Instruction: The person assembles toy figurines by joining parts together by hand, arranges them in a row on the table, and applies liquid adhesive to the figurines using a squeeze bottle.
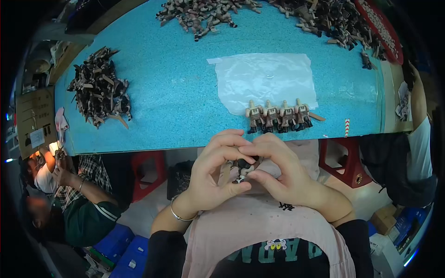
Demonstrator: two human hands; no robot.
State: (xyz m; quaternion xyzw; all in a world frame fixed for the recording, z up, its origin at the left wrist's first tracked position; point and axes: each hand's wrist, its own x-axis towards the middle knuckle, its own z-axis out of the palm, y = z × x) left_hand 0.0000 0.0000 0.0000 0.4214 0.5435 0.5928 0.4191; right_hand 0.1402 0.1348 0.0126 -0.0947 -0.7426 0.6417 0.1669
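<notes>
Just in front of the table edge, my left hand [211,173] and my right hand [285,171] close together around a small toy figure [242,170]. Its dark and pale parts show between my fingertips, while the rest is hidden by the fingers. Beyond my hands, several headless figures [270,118] lie side by side in a row at the near edge of the table. They have pale neck posts, tan bodies and black boots. A brown flat piece [317,116] sticks out at the row's right end. Behind them is a crumpled white plastic sheet [264,76].
The blue table [171,92] carries a heap of dark figures [99,88] at left, pale figures [199,16] at the far middle, and more dark ones [331,23] beside a red tray [380,28]. Red stools [340,162] stand below. People sit at both sides.
</notes>
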